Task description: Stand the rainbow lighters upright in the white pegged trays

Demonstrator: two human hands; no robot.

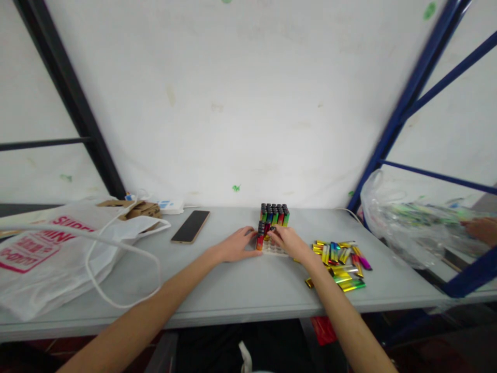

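Colourful shiny lighters (275, 215) with black tops stand upright in tight rows at the back of a pale tray (276, 250) with holes. A shorter row of upright lighters (260, 242) runs along the tray's left side, red-orange at the front. Beside that row is my left hand (236, 244), thumb and fingers apart, fingertips at the tray's left edge. Over the tray, my right hand (289, 241) pinches a lighter (272, 229) by its black top; most of its body is hidden. Loose gold, green, red and purple lighters (341, 261) lie in a pile right of the tray.
A phone (190, 226) lies left of my hands on the grey table (233, 290). Farther left are a white plastic bag (73, 248), a white cable (157, 269) and cardboard (143, 210). Right, a clear plastic bag (399, 223) sits by a blue frame (392, 124); another person's hand (481, 229) shows there.
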